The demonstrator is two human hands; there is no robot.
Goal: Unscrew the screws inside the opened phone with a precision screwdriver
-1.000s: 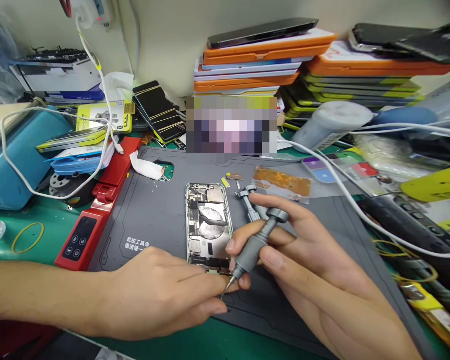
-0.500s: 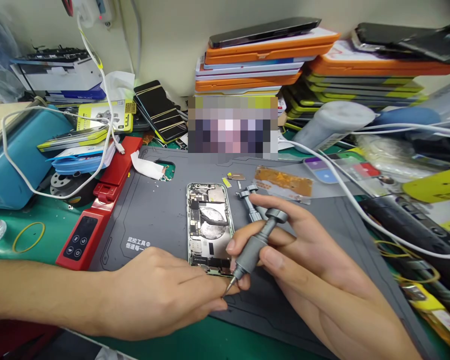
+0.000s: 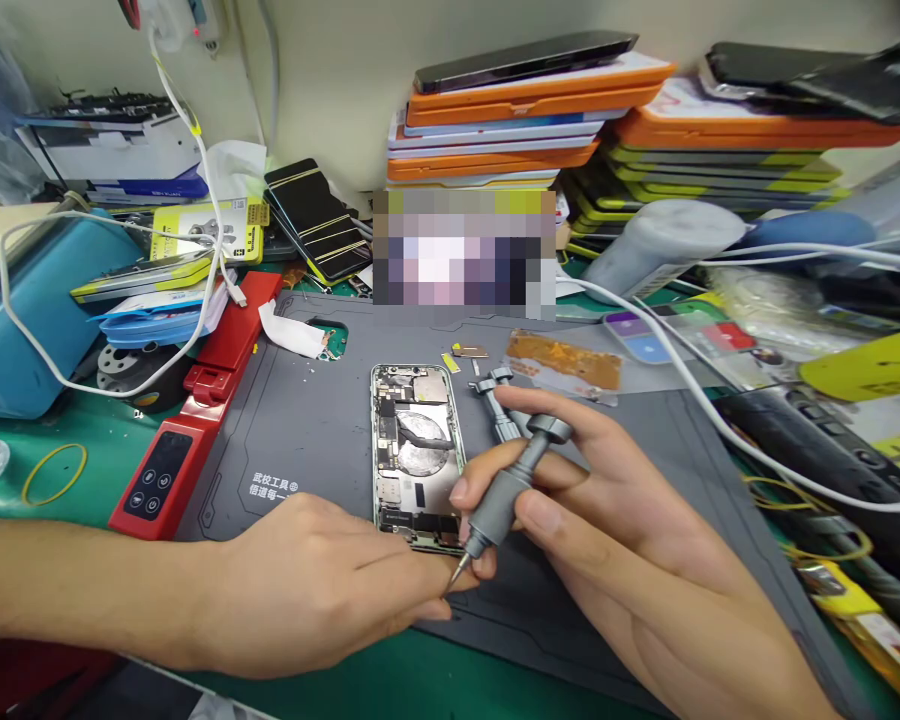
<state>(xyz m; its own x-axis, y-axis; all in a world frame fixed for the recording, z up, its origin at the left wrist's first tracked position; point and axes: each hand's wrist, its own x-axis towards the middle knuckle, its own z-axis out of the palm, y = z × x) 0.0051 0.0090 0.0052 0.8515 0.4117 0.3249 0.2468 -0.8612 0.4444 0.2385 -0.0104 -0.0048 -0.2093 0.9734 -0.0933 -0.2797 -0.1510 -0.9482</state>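
Observation:
My right hand (image 3: 570,510) is wrapped round a grey precision screwdriver (image 3: 497,505), with a finger near its round cap. The screwdriver slants down to the left, its fine tip at the fingers of my left hand (image 3: 330,585). Those left fingers are closed together at the phone's lower edge; what they hold, if anything, is hidden. An opened phone (image 3: 418,455) lies on the grey mat (image 3: 270,420), its board, round coil and dark flex cable exposed. My fingers cover its lower right corner. Beyond my right hand, more grey screwdrivers (image 3: 499,400) lie on the mat.
A red tool with a button panel (image 3: 157,480) stands left of the mat. An orange flex sheet (image 3: 566,360) and small metal pieces (image 3: 470,351) lie behind the phone. Stacked orange cases (image 3: 532,105) line the back. A white cable (image 3: 690,385) crosses the right side.
The view has shifted very slightly. Both hands, the screwdriver and the phone keep the same positions relative to each other.

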